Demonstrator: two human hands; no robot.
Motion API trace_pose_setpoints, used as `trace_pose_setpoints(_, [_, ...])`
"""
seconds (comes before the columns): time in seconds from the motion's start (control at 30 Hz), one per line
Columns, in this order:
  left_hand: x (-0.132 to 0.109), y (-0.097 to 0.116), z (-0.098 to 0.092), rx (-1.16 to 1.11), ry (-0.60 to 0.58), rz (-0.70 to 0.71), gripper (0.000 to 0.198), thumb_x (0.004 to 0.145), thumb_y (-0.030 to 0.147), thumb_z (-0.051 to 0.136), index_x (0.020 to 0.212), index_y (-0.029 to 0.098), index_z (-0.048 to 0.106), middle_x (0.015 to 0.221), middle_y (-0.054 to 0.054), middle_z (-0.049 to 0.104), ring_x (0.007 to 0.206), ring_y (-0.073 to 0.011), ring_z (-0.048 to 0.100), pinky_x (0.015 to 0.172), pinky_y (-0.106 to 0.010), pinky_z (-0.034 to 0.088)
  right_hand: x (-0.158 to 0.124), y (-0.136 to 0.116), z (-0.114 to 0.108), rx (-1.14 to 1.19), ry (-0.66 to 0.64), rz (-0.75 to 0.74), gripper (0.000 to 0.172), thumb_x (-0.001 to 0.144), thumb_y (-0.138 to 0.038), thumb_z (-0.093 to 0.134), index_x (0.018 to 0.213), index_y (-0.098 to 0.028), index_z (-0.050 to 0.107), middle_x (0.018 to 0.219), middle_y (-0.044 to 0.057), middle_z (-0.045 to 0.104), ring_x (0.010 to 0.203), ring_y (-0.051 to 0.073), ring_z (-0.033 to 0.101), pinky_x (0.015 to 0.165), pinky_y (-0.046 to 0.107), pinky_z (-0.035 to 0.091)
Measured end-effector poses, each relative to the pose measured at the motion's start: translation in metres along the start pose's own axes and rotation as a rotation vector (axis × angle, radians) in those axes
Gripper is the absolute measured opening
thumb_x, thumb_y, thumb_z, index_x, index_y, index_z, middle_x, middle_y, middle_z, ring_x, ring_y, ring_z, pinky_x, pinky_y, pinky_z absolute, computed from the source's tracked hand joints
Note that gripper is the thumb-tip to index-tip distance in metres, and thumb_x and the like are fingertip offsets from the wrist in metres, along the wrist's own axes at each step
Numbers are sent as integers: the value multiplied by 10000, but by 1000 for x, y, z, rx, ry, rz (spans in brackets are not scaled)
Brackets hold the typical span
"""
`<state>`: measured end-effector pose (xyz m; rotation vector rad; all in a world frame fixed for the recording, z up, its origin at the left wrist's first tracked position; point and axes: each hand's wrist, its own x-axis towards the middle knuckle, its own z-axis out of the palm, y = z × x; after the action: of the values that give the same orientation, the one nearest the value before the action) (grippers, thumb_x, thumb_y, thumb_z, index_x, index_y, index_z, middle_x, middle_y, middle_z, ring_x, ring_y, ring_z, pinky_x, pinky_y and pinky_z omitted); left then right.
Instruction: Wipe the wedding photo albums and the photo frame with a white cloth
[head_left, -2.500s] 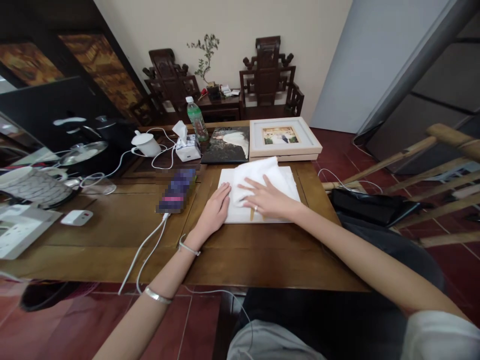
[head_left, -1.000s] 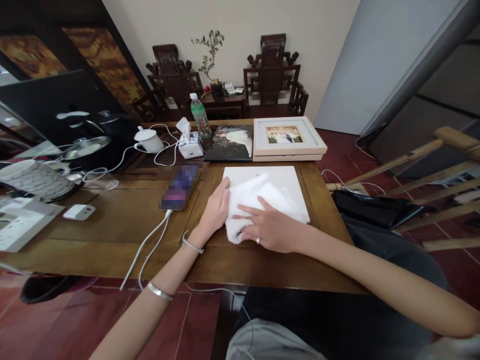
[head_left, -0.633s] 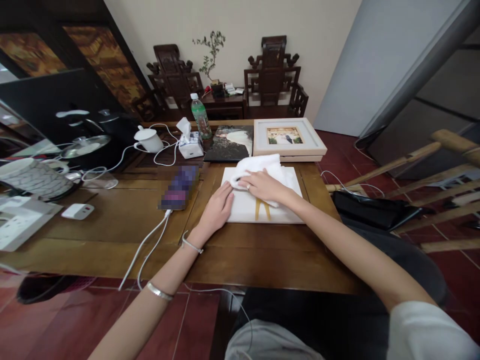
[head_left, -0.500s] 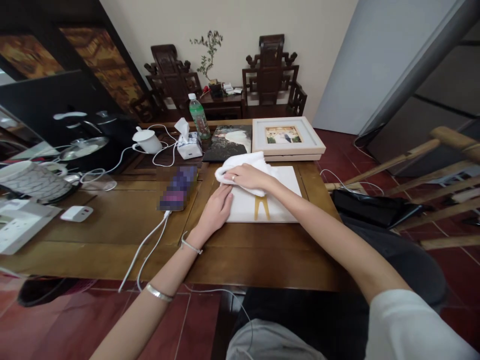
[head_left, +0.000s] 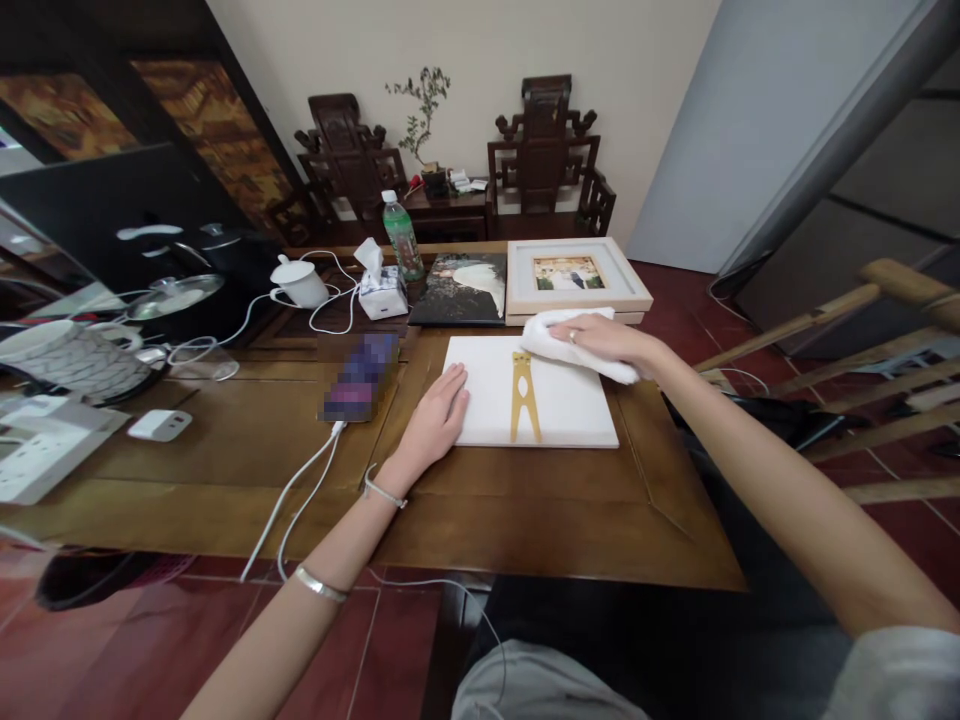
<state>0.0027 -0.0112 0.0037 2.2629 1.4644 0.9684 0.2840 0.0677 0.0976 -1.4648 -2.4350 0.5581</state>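
Observation:
A white rectangular panel (head_left: 487, 395) lies flat on the wooden table, with a gold-coloured A-shaped piece (head_left: 523, 385) on its face; it looks like the back of a picture frame with its stand. My left hand (head_left: 439, 412) lies against the panel's left edge, fingers stretched out, holding nothing. In my right hand (head_left: 596, 335) is a folded white cloth (head_left: 544, 338), pressed on the panel's upper right corner and hanging past its edge. The fingertips of that hand partly sink into the cloth.
Behind the panel lie a dark picture (head_left: 457, 290) and a pale framed photo (head_left: 637, 285). To the left are a phone (head_left: 364, 380) on a white cable, a tissue box (head_left: 382, 298), a green bottle (head_left: 401, 238), a lidded cup (head_left: 300, 285) and a power strip (head_left: 52, 450).
My right hand has moved the cloth rightward across the panel, from its upper left to its upper right corner, uncovering the gold piece. My left hand has stayed at the left edge.

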Motion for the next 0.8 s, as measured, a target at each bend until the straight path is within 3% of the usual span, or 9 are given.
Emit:
trace_pose_setpoints(0.13, [0, 0, 0, -3, 0, 0, 432, 944, 337, 374, 1270, 108, 541, 1397, -152, 480, 1343, -247, 388, 1133, -461, 284, -65, -2, 19, -19, -94, -51, 435, 962, -431, 287, 1066, -231, 660, 1116, 66, 681, 986, 283, 605, 906, 476, 427])
trace_pose_setpoints(0.27, [0, -2, 1, 8, 3, 6, 431, 944, 342, 374, 1272, 114, 537, 1400, -148, 478, 1344, -245, 386, 1132, -462, 286, -127, -29, 33, -58, -169, -124, 405, 967, -396, 283, 1092, -281, 651, 1334, 11, 555, 1253, 312, 453, 1055, 516, 293])
trace_pose_setpoints(0.37, [-1, -3, 2, 15, -1, 8, 445, 944, 348, 369, 1274, 98, 531, 1404, -161, 469, 1346, -246, 382, 1133, -460, 282, -147, -40, 31, -37, -237, -168, 412, 971, -400, 288, 1030, -282, 678, 1341, 0, 548, 1323, 305, 374, 1083, 482, 274])
trace_pose_setpoints(0.47, [0, -3, 2, 15, -6, 6, 449, 944, 353, 365, 1273, 97, 531, 1405, -162, 469, 1347, -246, 381, 1133, -462, 281, -137, -33, 27, -48, -237, -159, 401, 966, -419, 303, 1052, -285, 671, 1371, -2, 519, 1250, 317, 454, 1047, 491, 311])
trace_pose_setpoints(0.57, [0, -3, 1, 17, -7, -1, 462, 946, 356, 363, 1266, 70, 534, 1399, -180, 470, 1344, -239, 386, 1136, -444, 277, -105, -15, 22, -84, -201, -157, 411, 966, -421, 290, 1101, -273, 649, 1284, 22, 590, 1122, 305, 533, 988, 491, 351])
trace_pose_setpoints(0.67, [0, -2, 1, 6, -9, -4, 469, 945, 360, 368, 1262, 59, 536, 1395, -189, 470, 1344, -240, 386, 1137, -439, 276, -66, 3, 16, -89, -167, -161, 426, 964, -432, 284, 1127, -259, 637, 1172, 33, 649, 1066, 288, 540, 947, 462, 375])
trace_pose_setpoints(0.8, [-1, -3, 0, -5, -4, 4, 441, 944, 355, 372, 1269, 107, 537, 1402, -158, 474, 1342, -240, 390, 1132, -458, 282, -27, 20, 10, -85, -99, -133, 407, 952, -399, 310, 1166, -253, 623, 1225, 39, 621, 1083, 274, 524, 948, 433, 366])
